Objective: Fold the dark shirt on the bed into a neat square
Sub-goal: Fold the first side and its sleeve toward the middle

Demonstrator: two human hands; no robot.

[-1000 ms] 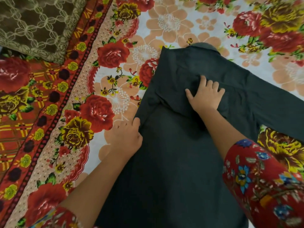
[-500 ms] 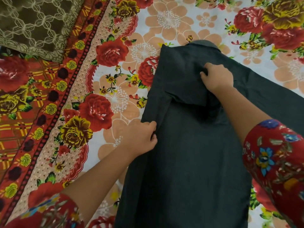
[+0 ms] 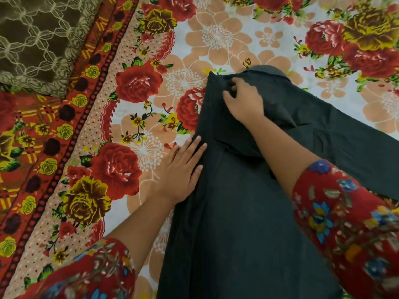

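The dark shirt [image 3: 241, 212] lies lengthwise on the flowered bedsheet [image 3: 216, 35], collar at the far end. Its left side and sleeve are folded inward over the body; the right sleeve stretches out to the right. My left hand [image 3: 183, 169] lies flat with straight fingers on the shirt's folded left edge, partly on the sheet. My right hand [image 3: 244, 100] is up near the left shoulder, fingers curled into the cloth by the collar; whether they pinch it is unclear.
A brown patterned pillow [image 3: 36, 42] sits at the far left corner. The sheet's red border band [image 3: 54, 147] runs diagonally along the left. My red flowered sleeves cover both forearms near the camera.
My left hand let go of the shirt's edge and now lies flat on it. My right hand moved from the folded sleeve up and left to the shoulder corner.
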